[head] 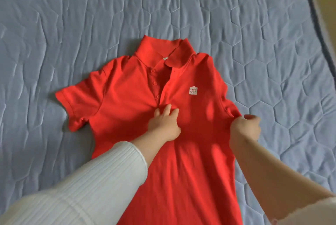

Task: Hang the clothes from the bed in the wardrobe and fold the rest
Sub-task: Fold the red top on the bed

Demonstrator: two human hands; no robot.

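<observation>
two hands on red polo

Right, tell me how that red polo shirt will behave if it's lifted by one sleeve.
The red polo shirt will probably go limp and hang: its cloth already puckers where the right hand grips the sleeve edge. It looks light, being thin knit lying flat on the quilted bedspread. The body may slide unless the left hand presses it down.

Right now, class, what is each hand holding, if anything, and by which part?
The right hand grips the red polo shirt by its side edge at the sleeve nearest that hand. The left hand holds nothing; it rests on the chest below the buttons.
</observation>
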